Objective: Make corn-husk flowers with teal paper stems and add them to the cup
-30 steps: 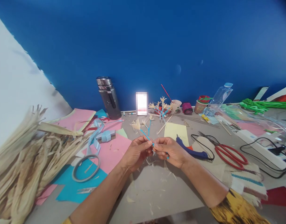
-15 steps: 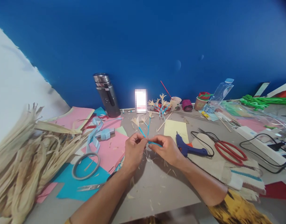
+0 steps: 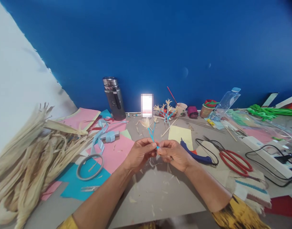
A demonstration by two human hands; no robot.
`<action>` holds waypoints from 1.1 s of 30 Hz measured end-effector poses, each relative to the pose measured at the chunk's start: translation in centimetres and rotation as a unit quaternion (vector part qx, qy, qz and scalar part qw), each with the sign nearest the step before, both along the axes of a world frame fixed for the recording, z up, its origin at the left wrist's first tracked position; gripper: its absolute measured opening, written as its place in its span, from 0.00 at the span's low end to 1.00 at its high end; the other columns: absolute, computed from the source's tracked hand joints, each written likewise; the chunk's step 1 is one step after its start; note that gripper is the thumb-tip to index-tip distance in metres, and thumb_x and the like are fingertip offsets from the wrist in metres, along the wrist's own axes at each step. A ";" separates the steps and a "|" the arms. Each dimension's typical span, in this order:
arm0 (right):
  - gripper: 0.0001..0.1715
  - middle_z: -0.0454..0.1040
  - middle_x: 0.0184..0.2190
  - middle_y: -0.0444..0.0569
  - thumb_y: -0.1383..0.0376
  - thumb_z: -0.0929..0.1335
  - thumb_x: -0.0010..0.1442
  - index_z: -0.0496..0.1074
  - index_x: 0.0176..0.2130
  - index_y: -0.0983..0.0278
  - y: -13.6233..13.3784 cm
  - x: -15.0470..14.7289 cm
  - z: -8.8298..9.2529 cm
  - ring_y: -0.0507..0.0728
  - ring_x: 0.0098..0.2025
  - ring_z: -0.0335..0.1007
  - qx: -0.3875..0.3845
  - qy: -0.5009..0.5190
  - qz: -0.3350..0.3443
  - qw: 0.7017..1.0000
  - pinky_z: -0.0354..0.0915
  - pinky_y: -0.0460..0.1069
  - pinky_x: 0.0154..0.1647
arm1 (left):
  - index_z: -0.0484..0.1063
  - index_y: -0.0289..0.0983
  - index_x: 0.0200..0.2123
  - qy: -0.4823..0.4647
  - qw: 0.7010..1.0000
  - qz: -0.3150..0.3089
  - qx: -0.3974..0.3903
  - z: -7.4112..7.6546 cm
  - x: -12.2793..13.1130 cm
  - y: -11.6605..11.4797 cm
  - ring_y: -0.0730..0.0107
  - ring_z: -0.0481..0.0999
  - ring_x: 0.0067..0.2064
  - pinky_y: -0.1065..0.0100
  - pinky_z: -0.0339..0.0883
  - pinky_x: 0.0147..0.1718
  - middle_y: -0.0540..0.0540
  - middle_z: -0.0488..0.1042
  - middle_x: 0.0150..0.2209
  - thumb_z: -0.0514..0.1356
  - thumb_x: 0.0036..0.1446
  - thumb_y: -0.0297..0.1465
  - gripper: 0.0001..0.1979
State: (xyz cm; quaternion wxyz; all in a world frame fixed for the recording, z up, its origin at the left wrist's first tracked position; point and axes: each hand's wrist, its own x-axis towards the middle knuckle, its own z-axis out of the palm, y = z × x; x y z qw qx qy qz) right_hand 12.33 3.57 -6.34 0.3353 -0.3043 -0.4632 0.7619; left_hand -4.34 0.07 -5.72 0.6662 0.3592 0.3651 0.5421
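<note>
Between my hands is a small husk flower sprig [image 3: 151, 133] with pale petals and blue-wrapped stems that meet low down. My left hand [image 3: 143, 150] pinches it at the join, thumb on top. The fingertips of my right hand [image 3: 171, 152] are closed on the lower end, where a bit of blue wrapping shows; the two hands nearly touch. Behind them stands a bunch of similar husk flowers [image 3: 167, 111] on blue stems. The far fingers of both hands are partly hidden.
Left lie dried corn husks [image 3: 29, 159], a tape roll [image 3: 78, 168], blue ribbon [image 3: 101, 133] and pink paper [image 3: 119, 146]. A dark flask [image 3: 114, 101] stands behind. At right are a blue glue gun [image 3: 196, 156], red-handled scissors [image 3: 235, 162], a power strip [image 3: 267, 152] and a clear bottle [image 3: 225, 103].
My hands have come closer together at the stem join, and the flower heads now sit nearer each other. The whole view has shifted slightly.
</note>
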 end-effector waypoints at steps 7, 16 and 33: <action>0.09 0.74 0.24 0.43 0.60 0.74 0.50 0.78 0.30 0.64 -0.4 -0.4 -0.2 0.51 0.25 0.61 0.232 -0.178 -0.123 0.948 0.58 0.47 0.27 | 0.72 0.36 0.18 0.193 0.968 0.154 0.043 -0.1 0.3 0.1 0.76 0.61 0.24 0.70 0.54 0.26 0.53 0.67 0.20 0.70 0.44 0.35 0.13; 0.10 0.70 0.20 0.43 0.60 0.73 0.50 0.76 0.26 0.65 -0.5 -0.8 -0.2 0.48 0.21 0.53 0.188 -0.160 -0.136 0.959 0.50 0.46 0.22 | 0.75 0.35 0.24 0.149 0.983 0.106 0.026 0.0 0.4 -0.1 0.76 0.62 0.23 0.71 0.56 0.25 0.53 0.68 0.21 0.70 0.46 0.38 0.13; 0.07 0.78 0.27 0.46 0.63 0.71 0.54 0.81 0.31 0.62 -0.9 -1.3 -1.0 0.56 0.30 0.69 0.353 -0.249 -0.173 0.885 0.61 0.49 0.33 | 0.69 0.37 0.20 0.251 0.942 0.222 0.020 -0.7 0.9 -0.1 0.75 0.61 0.24 0.71 0.53 0.26 0.55 0.65 0.18 0.63 0.46 0.30 0.07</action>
